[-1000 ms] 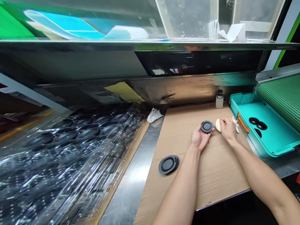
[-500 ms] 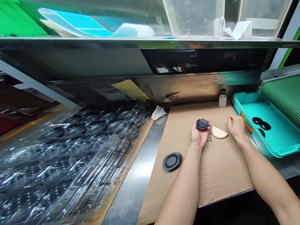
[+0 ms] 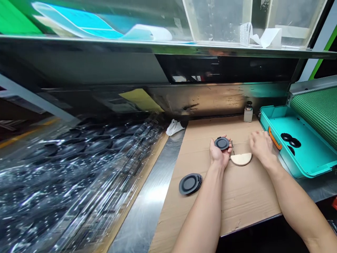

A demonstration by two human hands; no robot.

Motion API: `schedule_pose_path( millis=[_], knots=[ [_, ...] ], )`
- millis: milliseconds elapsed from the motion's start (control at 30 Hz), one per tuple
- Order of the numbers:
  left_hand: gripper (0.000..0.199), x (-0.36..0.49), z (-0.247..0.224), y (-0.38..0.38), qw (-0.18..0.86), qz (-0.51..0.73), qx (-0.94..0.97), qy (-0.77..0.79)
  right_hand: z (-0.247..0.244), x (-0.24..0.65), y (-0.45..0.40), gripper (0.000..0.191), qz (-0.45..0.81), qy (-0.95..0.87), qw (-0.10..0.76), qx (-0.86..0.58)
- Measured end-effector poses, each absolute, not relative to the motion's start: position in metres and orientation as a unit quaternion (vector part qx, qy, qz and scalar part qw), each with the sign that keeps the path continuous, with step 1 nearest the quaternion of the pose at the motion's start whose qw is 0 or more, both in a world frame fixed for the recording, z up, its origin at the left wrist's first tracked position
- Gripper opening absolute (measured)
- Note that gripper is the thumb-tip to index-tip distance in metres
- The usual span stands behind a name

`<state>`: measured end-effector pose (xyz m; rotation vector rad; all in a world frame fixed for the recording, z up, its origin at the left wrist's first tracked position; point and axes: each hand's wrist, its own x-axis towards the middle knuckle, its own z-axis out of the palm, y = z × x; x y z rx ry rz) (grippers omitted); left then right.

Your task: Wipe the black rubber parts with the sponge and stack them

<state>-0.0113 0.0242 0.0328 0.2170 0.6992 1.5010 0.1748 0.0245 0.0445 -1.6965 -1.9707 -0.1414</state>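
Note:
My left hand (image 3: 219, 154) is palm up, its fingers curled round a round black plastic lid (image 3: 221, 143) with a raised rim. Just to the right of it, a cream half-round pad (image 3: 241, 159) lies flat on the cardboard (image 3: 247, 196). My right hand (image 3: 262, 144) is beyond the pad's right end, blurred by motion. Its fingers are bent inward and closed; whatever they may hold is hidden. A stack of similar black lids (image 3: 190, 183) sits on the cardboard to the left of my left forearm.
A turquoise tray (image 3: 313, 168) with several black rings (image 3: 295, 142) stands at right, beside a green conveyor belt (image 3: 317, 109). A small bottle (image 3: 248, 112) stands at the back. Clear plastic packs of black parts (image 3: 60, 182) cover the left. A white cloth (image 3: 174, 127) lies near the cardboard's corner.
The pad has shifted towards me and turned, so its straight edge faces away. My left hand has moved slightly left with the lid. My right hand has also shifted slightly left.

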Motion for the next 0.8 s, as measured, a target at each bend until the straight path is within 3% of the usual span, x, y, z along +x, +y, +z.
schedule_pose_path(
  millis=[67,167,467,567,800],
  knots=[
    [0.052,-0.007,0.034,0.022,0.68,0.656,0.108,0.31,0.039,0.185,0.031,0.022,-0.108,-0.661,0.287,-0.685],
    [0.05,-0.001,0.035,0.02,0.694,0.632,0.124,0.321,0.032,0.194,0.038,0.022,-0.053,-0.652,0.263,-0.709],
    [0.059,0.014,0.034,0.014,0.758,0.506,0.184,0.367,0.054,0.161,0.024,0.023,0.144,-0.759,0.37,-0.517],
    [0.056,0.02,0.032,0.014,0.733,0.519,0.199,0.392,0.051,0.153,0.02,0.018,0.147,-0.788,0.342,-0.49],
    [0.063,0.028,0.017,0.014,0.624,0.525,0.333,0.473,0.046,0.154,0.02,0.02,0.009,-0.804,0.23,-0.548]
  ],
)
